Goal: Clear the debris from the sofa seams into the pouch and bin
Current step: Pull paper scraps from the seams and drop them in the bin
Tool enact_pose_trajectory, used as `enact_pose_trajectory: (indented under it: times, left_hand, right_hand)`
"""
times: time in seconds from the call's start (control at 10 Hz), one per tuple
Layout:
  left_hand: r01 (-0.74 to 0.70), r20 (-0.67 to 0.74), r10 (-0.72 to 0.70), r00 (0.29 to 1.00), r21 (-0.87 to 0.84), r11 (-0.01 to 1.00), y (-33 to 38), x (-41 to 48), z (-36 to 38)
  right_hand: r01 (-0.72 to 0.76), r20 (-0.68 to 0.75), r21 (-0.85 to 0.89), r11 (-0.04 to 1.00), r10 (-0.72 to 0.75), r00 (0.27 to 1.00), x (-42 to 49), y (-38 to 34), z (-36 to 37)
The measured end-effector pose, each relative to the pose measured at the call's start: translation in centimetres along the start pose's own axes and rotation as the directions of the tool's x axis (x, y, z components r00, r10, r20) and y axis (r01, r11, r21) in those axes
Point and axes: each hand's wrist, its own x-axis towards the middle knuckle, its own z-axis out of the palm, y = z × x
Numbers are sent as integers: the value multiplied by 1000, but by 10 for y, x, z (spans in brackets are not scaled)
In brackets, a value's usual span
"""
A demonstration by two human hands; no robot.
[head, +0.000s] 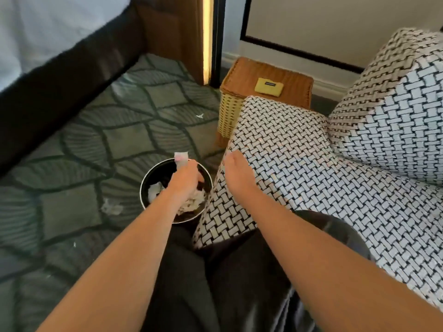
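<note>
The person sits on the sofa (359,188) and leans toward the bin (145,188) on the carpet (100,140) beside its arm. The left hand (184,179) hangs over the bin's mouth, fingers curled round a small white scrap (181,158) that sticks up above the knuckles. The right hand (237,173) lies flat on the sofa arm, fingers relaxed and holding nothing. Crumpled paper (154,189) already sits in the bin. This looks like the dropping step: the left hand only has to let go for the scrap to fall in. The yellow pouch (269,88) lies well apart on the wicker table (239,75), so any small keepsake from the seams would mean a reach over the arm.
</note>
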Motion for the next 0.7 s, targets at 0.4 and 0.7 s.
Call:
enact_pose_trajectory:
  times: [0.4, 0.7]
  left_hand:
    - [72, -110, -83, 990, -98, 993, -42, 69, -20]
    - [115, -88, -116, 989, -18, 993, -73, 116, -26]
  right_hand:
    - [-201, 140, -40, 979, 205, 969, 60, 7, 109]
    - [-386, 118, 33, 922, 380, 917, 95, 30, 164]
